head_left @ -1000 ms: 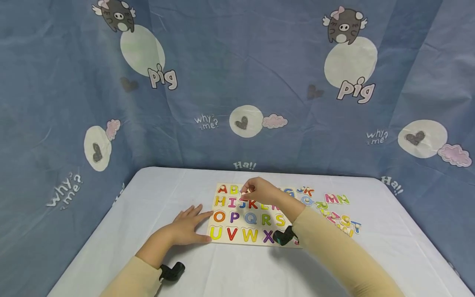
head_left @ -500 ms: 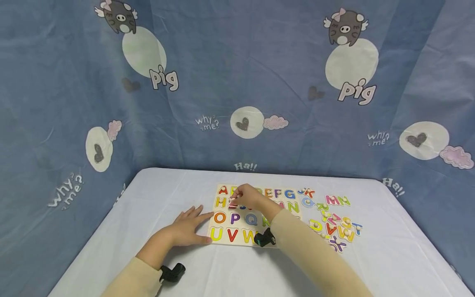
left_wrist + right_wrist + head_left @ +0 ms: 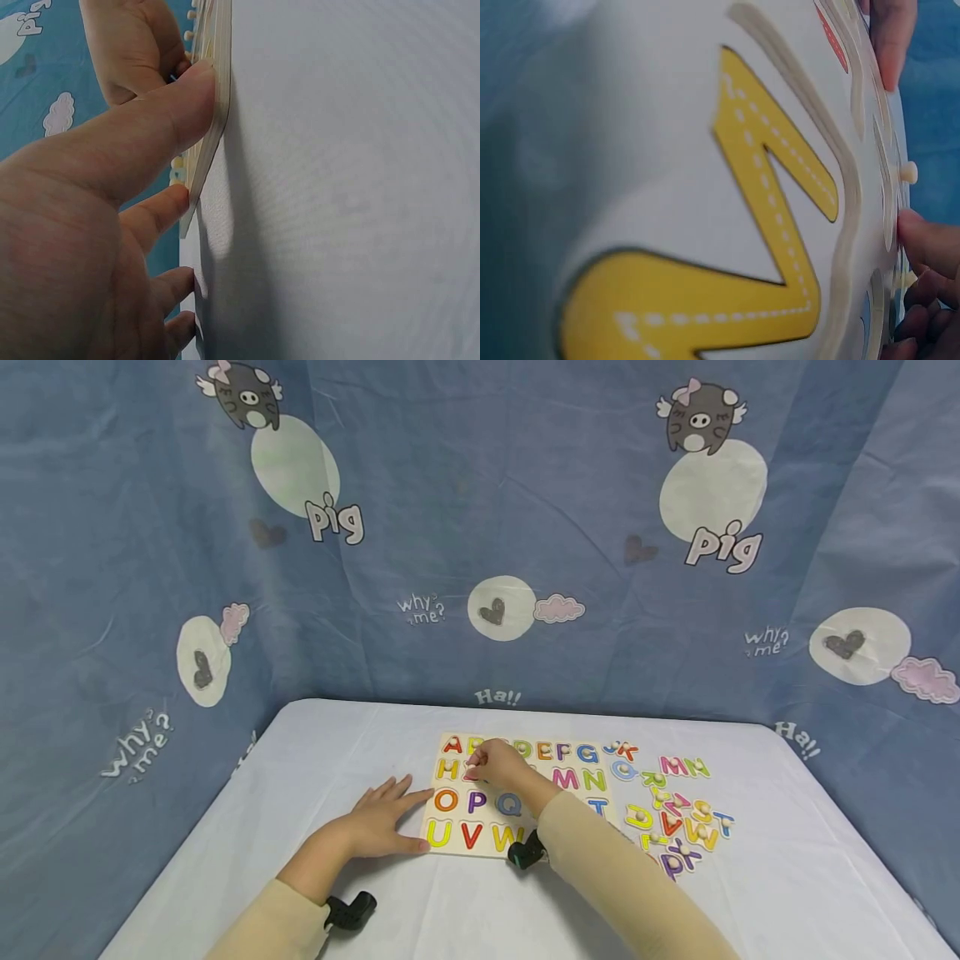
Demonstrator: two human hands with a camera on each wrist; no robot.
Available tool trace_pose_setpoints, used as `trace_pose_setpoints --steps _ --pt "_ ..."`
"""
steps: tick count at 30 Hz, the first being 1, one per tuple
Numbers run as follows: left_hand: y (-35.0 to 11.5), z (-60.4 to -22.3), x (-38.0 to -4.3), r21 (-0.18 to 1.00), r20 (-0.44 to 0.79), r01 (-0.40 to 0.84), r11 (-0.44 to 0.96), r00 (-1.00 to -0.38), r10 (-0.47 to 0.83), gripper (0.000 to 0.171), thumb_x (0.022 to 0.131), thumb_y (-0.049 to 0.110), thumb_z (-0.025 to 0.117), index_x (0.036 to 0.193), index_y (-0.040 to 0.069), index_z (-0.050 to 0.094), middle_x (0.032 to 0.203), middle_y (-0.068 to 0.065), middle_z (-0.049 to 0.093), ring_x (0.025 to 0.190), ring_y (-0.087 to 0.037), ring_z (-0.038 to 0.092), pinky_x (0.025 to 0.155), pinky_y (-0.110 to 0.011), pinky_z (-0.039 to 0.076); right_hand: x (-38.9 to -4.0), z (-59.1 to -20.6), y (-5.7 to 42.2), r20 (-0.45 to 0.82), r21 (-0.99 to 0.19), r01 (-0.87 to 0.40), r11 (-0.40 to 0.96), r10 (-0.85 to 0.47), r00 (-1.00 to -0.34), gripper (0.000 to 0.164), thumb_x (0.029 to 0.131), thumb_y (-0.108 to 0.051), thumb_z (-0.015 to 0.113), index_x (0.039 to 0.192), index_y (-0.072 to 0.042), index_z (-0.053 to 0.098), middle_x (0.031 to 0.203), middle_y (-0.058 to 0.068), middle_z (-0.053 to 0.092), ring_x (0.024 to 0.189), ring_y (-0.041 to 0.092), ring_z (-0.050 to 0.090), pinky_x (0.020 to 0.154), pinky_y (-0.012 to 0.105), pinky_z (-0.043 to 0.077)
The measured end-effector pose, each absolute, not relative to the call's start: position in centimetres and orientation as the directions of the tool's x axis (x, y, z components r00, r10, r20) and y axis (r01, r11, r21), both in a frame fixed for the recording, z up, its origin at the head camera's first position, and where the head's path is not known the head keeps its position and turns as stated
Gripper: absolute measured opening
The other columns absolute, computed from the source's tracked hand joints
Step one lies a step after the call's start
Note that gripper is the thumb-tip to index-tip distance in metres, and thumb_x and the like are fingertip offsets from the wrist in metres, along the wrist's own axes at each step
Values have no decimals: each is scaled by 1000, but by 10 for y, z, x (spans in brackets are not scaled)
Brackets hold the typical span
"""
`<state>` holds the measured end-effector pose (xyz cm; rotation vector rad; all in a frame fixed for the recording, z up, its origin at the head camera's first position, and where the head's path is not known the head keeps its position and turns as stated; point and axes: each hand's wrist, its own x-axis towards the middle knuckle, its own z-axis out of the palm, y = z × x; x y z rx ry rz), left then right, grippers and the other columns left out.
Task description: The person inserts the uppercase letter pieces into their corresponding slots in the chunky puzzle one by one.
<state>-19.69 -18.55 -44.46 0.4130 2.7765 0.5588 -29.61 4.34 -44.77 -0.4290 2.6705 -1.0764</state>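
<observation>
On the white bench (image 3: 450, 910) we rest our left hand (image 3: 375, 823), grip spread apart, against the left edge of the letter board (image 3: 489, 818). Our right hand (image 3: 504, 767) has its grip clamped on a small pinkish piece (image 3: 472, 774) just beside the H (image 3: 447, 769). Blue cloth (image 3: 420, 527) hangs behind.

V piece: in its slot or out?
Out: the red V piece lies among loose letters beside the board, whose V slot shows no knob.
</observation>
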Motion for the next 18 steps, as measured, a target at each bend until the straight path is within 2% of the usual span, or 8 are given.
trace_pose_setpoints --steps 5,8,12,18 --pt "-186 -446 -197 403 -214 219 889 -922 324 89 77 58 77 152 22 46 162 -21 24 150 -46 13 118 -64 10 -296 -443 49 -110 -714 -182 676 -364 -925 12 93 -19 74 92 -11 66 80 3 56 67 13 49 59 25 42" --pt "-186 -445 -198 404 -212 220 888 -922 325 90 77 59 77 152 21 45 162 -21 25 150 -46 13 118 -64 10 -296 -434 57 -112 -720 -183 670 -373 -921 10 94 -20 73 98 -13 67 81 5 52 60 14 45 53 27 40" --pt "-186 -445 -198 412 -208 222 884 -921 328 92 76 60 77 152 20 45 162 -23 23 150 -47 12 118 -64 9 -295 -418 71 -80 -692 -216 688 -371 -925 10 94 -22 72 99 -14 69 80 5 50 58 16 42 51 29 37" --pt "-186 -446 -198 419 -198 232 878 -920 337 93 76 62 76 152 20 45 162 -23 24 150 -47 12 118 -64 7 -289 -401 98 -41 -665 -241 707 -356 -933 9 95 -23 71 98 -15 71 77 4 49 65 16 43 57 29 36"
